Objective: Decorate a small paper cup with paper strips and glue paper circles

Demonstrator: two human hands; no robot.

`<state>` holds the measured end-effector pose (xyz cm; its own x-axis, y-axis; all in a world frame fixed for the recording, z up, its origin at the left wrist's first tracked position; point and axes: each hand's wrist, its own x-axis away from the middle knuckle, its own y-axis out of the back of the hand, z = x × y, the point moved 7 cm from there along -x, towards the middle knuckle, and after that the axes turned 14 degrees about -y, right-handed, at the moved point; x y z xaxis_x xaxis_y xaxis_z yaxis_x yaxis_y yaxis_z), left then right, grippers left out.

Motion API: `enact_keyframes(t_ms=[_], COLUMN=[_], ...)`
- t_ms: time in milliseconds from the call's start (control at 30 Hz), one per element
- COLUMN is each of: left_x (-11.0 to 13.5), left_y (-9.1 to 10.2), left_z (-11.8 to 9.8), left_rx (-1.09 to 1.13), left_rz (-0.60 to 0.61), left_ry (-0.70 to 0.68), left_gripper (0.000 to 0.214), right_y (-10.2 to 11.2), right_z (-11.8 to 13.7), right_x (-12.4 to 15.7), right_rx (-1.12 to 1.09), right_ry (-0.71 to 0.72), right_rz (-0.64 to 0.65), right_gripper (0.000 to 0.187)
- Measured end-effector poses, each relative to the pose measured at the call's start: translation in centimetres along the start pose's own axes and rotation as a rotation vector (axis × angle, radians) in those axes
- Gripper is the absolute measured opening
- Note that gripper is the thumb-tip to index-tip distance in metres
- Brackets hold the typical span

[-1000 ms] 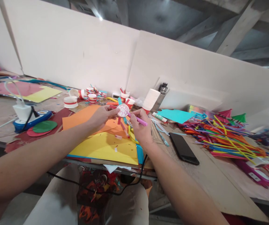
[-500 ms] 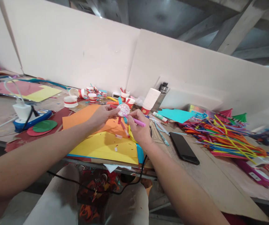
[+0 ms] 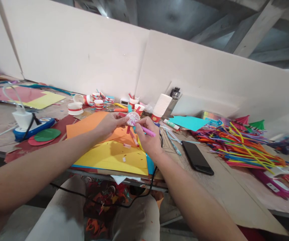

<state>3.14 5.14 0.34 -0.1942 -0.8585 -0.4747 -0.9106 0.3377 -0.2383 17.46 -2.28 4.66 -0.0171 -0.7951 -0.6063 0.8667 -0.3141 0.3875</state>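
Note:
My left hand (image 3: 111,124) is closed on the edge of a cut-down paper cup (image 3: 133,117), its white round bottom facing me with pink lines drawn on it. Red and teal paper strips stick out around the cup. My right hand (image 3: 148,137) grips a pink marker (image 3: 147,131), its tip at the lower right part of the white disc. Both hands are held over orange paper (image 3: 84,125) and yellow paper (image 3: 109,159). A red-and-white pen (image 3: 134,139) and small paper scraps lie beneath them.
Stacked paper cups (image 3: 162,105) and small cup pieces (image 3: 98,104) stand near the white partition. Rightward are a black phone (image 3: 197,157), teal paper (image 3: 188,123), a glue stick (image 3: 171,124) and many pipe cleaners (image 3: 247,144). A blue power strip (image 3: 34,129) sits left; a black cable (image 3: 131,205) hangs at the front edge.
The cup bottom has turned slightly in my left hand, and the marker tip has shifted a little left. The rest of the table looks the same.

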Motion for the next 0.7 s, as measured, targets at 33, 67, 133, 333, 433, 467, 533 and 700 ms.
enact_keyframes(t_ms=[33,67,133,333,433,467,533,700], left_x=[0.0,0.0,0.0,0.0,0.0,-0.1,-0.1,0.2], left_y=[-0.1,-0.2,-0.4,-0.3,-0.2,-0.1,-0.2,-0.6], left_z=[0.1,0.1,0.3,0.9,1.1,1.1,1.0,0.2], left_rx=[0.003,0.005,0.004,-0.029,-0.029,-0.029,-0.038,-0.133], left_rz=[0.017,0.037,0.072,0.111,0.108,0.104,0.104,0.136], left_ry=[0.001,0.002,0.003,0.001,-0.003,-0.001,-0.001,-0.015], left_gripper=[0.039,0.039,0.039,0.038,0.037,0.037,0.036,0.035], right_y=[0.1,0.1,0.1,-0.2,-0.1,0.0,0.2,0.2], right_z=[-0.1,-0.1,0.1,0.8,0.5,0.4,0.2,0.2], right_x=[0.0,0.1,0.1,0.2,0.2,0.2,0.2,0.1], right_rx=[-0.012,-0.023,-0.035,-0.007,-0.022,-0.03,-0.046,-0.067], right_ry=[-0.002,0.0,0.015,0.059,0.047,0.04,0.033,0.003], right_rz=[-0.004,-0.006,-0.004,0.016,-0.004,-0.016,-0.037,-0.029], right_gripper=[0.012,0.011,0.011,0.01,0.01,0.01,0.009,0.011])
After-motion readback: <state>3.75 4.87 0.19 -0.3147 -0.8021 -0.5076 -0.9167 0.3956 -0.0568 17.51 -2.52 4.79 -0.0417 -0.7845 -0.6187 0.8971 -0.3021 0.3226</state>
